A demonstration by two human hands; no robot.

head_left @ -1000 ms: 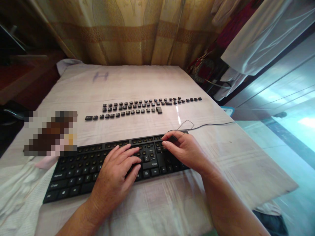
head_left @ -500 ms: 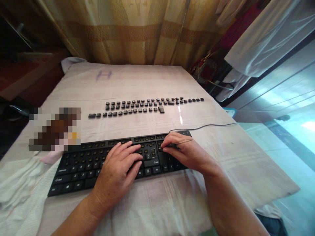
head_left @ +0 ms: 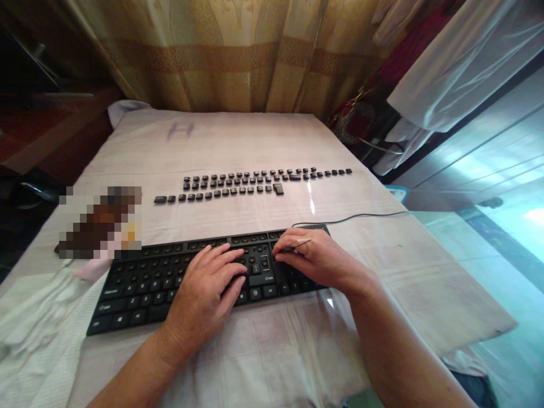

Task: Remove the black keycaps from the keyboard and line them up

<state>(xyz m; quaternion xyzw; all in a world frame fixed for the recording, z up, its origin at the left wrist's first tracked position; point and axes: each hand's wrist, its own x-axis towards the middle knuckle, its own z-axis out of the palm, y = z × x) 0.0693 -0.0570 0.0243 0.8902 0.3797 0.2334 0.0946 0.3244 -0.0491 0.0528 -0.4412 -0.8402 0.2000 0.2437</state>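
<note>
A black keyboard [head_left: 140, 314] lies at a slant on the cloth-covered table, with many upper key positions stripped of their caps. My left hand [head_left: 208, 280] rests flat over its middle, fingers stretched out and slightly spread. At the keyboard's right part, my right hand [head_left: 314, 255] is closed in a pinch around a thin metal tool [head_left: 301, 243], whose end pokes out above the fingers. The tool's tip is hidden by the fingers, over the keys beside the number pad. Beyond the keyboard, loose black keycaps [head_left: 225, 192] are laid out in rows.
A black cable [head_left: 352, 216] runs from the keyboard toward the table's right edge. White cloth [head_left: 46, 317] and a pixelated patch [head_left: 102, 221] are at the left. A gold curtain [head_left: 212, 56] hangs behind the table [head_left: 255, 139]; white fabric [head_left: 459, 73] hangs at the right.
My right hand has shifted slightly left with the thin metal tool, which now sits closer to the fingertips. The left hand keeps its place on the keyboard.
</note>
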